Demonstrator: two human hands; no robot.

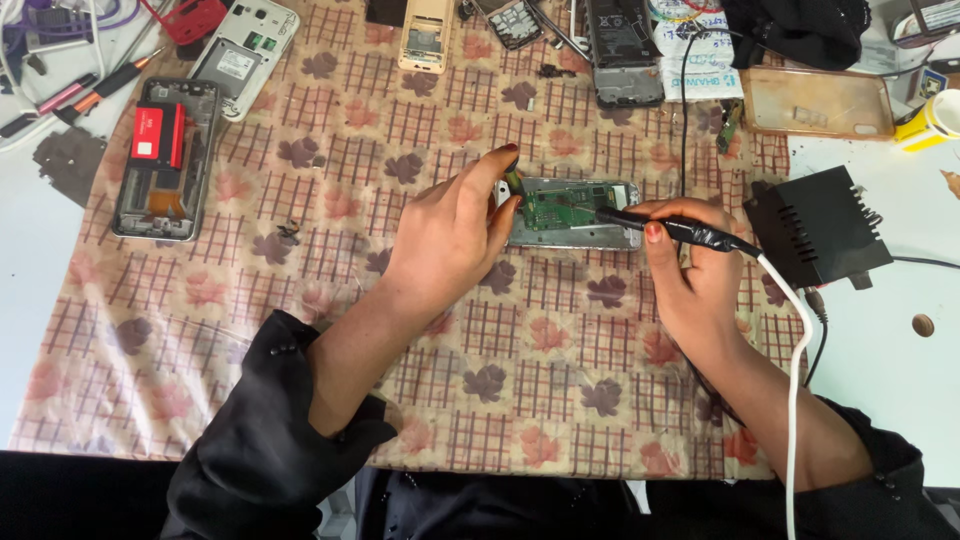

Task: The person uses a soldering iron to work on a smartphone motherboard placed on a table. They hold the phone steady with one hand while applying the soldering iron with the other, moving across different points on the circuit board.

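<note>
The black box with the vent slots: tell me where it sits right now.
In the head view, the black box sits at the right edge of the patterned cloth, just right of the right hand holding the soldering iron.

My left hand [450,235] covers the nine o'clock end of the opened phone [575,212], so I cannot tell what lies under my palm. The tool tip [605,212] meets the green board [555,208], but the parts there are too small to make out. My right hand [690,270] hides most of the tool's grip. At twelve o'clock, several phones are cut off by the edge.
</note>
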